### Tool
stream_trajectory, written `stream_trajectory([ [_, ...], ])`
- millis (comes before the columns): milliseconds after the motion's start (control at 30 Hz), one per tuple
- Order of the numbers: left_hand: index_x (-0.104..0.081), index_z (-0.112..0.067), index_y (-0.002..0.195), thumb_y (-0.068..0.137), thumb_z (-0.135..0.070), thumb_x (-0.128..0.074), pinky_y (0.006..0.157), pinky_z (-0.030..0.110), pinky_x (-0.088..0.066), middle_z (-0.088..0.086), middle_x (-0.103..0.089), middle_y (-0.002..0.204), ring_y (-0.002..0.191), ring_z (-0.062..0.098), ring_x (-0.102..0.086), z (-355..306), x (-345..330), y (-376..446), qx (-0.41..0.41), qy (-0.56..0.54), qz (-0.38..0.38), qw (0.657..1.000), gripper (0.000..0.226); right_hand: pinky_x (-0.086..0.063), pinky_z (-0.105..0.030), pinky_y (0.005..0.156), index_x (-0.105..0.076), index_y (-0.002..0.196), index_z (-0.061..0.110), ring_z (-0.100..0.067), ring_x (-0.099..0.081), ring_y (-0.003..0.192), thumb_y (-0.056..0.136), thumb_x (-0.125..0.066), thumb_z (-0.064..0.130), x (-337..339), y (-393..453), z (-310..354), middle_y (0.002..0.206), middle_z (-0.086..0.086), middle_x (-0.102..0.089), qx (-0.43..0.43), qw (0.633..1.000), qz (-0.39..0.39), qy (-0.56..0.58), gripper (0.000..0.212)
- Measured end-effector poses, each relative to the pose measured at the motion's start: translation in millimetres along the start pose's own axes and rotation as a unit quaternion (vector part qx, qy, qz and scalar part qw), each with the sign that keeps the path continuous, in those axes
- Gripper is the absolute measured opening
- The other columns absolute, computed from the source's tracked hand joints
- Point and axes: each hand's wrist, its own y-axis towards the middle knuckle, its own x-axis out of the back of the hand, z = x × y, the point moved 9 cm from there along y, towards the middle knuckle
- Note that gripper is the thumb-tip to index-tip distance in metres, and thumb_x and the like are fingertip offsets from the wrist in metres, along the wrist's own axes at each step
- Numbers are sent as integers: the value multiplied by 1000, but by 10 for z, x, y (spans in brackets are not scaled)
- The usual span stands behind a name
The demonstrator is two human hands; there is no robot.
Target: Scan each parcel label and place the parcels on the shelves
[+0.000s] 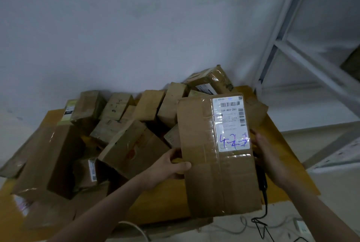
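Two hands hold one flat cardboard parcel (218,164) up in front of me, above the near edge of a table (280,140) with a yellow top. My left hand (167,167) grips the parcel's left edge, thumb curled over its front face. My right hand (268,156) sits at the right edge; I cannot tell how its fingers close, as they lie behind the box, along with a black scanner (262,179) whose cable hangs down. The white label (230,123) faces me, with blue handwriting on its lower part. A heap of other boxes (124,125) lies on the table behind. White shelves (303,51) stand to the right.
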Motion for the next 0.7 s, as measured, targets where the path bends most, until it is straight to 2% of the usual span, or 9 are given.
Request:
stream_trajectory([
  [67, -48, -41, 114, 80, -33, -79, 93, 38, -55, -5, -58, 129, 113, 14, -62, -54, -72, -43, -4, 19, 6, 1000, 47, -50, -43, 94, -48, 133, 36, -19, -63, 112, 75, -57, 75, -183, -319, 179, 125, 2, -64, -3, 999, 45, 24, 70],
  [133, -47, -40, 113, 81, -32, -76, 91, 34, -56, -7, -58, 128, 113, 13, -60, -145, -200, -106, -16, 36, 22, 999, 44, -54, -36, 85, -50, 128, 34, -16, -68, 103, 74, -64, 68, -228, -597, 249, 116, 4, -69, -3, 999, 41, 32, 65],
  [233, -45, -31, 127, 79, -37, -75, 82, 25, -57, -7, -57, 128, 113, 10, -59, -290, -447, -188, -39, 72, 63, 995, 57, -54, -29, 81, -51, 126, 41, -10, -68, 101, 79, -66, 59, -65, -1002, 305, 115, 9, -69, 29, 998, -17, 53, 52],
  [300, -44, -23, 135, 71, -44, -76, 80, 26, -58, -3, -58, 128, 112, 13, -59, -339, -646, -201, -40, 103, 87, 990, 75, -54, -19, 72, -51, 120, 46, -4, -68, 97, 88, -63, 42, 100, -1321, 352, 111, 15, -70, 51, 994, -67, 73, 35],
  [333, -45, -21, 134, 70, -44, -75, 80, 28, -58, -2, -59, 126, 110, 14, -60, -360, -777, -208, -37, 114, 102, 988, 74, -54, -16, 69, -52, 118, 47, -2, -67, 97, 88, -64, 39, 190, -1484, 357, 111, 17, -69, 61, 991, -85, 83, 34],
  [400, -49, -24, 128, 79, -40, -70, 79, 27, -58, -3, -62, 118, 104, 12, -63, -417, -1094, -246, -40, 125, 137, 982, 55, -54, -16, 73, -50, 123, 48, -4, -64, 105, 82, -62, 40, 367, -1839, 373, 118, 18, -66, 79, 986, -117, 90, 44],
  [533, -53, -35, 106, 85, -39, -64, 66, 23, -56, -8, -65, 105, 91, 8, -65, -532, -1809, -391, -50, 128, 187, 973, 23, -55, -21, 78, -40, 136, 51, -5, -61, 111, 80, -57, 43, 809, -2528, 341, 125, 22, -61, 96, 971, -197, 92, 59],
  [700, -60, -26, 102, 79, -45, -62, 64, 24, -56, -9, -72, 87, 78, 7, -70, -700, -2789, -604, -81, 147, 255, 952, 30, -55, -26, 76, -45, 132, 50, -12, -65, 106, 77, -58, 46, 1431, -3285, 365, 121, 16, -64, 114, 944, -291, 109, 56],
])
